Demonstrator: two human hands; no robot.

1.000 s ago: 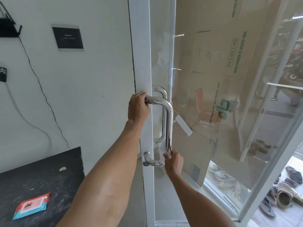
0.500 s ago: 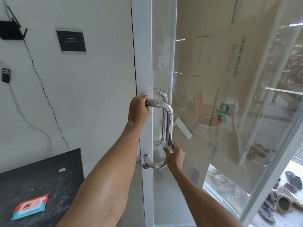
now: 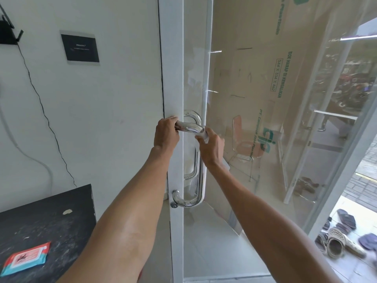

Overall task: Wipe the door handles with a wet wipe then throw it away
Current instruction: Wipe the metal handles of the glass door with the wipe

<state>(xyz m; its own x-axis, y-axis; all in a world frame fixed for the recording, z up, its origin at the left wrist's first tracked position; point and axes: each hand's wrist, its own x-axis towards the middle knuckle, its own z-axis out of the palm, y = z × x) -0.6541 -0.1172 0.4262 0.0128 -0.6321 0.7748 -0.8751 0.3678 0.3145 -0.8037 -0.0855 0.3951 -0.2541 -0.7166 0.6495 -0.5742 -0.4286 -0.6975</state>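
Left hand (image 3: 166, 133) is gripping the handle (image 3: 201, 180) at its top bar by the door frame (image 3: 171, 78). Right hand (image 3: 211, 145) is closing its fingers on the wipe (image 3: 201, 137), pressing it against the handle's top right bend.

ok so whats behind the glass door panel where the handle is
Through the glass door show a second chrome handle on the far side, a big cardboard sheet with green print and an orange chair. The right hand with the wet wipe covers part of that handle.
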